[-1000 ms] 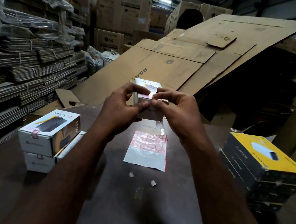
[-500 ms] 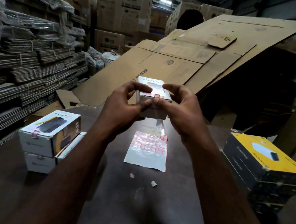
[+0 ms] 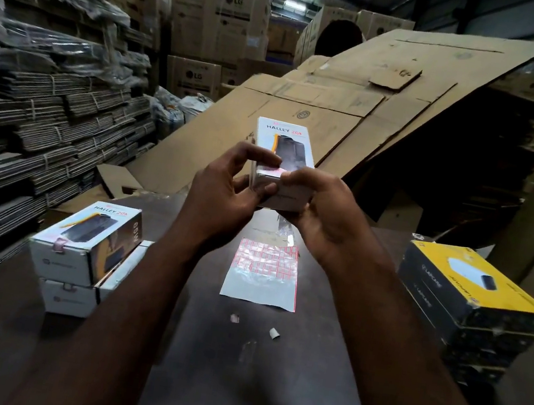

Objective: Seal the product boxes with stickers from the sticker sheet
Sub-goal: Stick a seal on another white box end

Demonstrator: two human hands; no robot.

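Head | left hand, right hand grip product box | sticker on edge

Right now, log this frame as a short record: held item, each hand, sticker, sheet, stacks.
held: white box, above the table, in both hands
left hand: grips the box's left side
right hand: grips its right side, thumb at the sticker
sticker: red, on the box's near top edge
sheet: flat on the table, near part bare
left stack: two white boxes
right stack: yellow-topped boxes
scraps: two, nearer than the sheet
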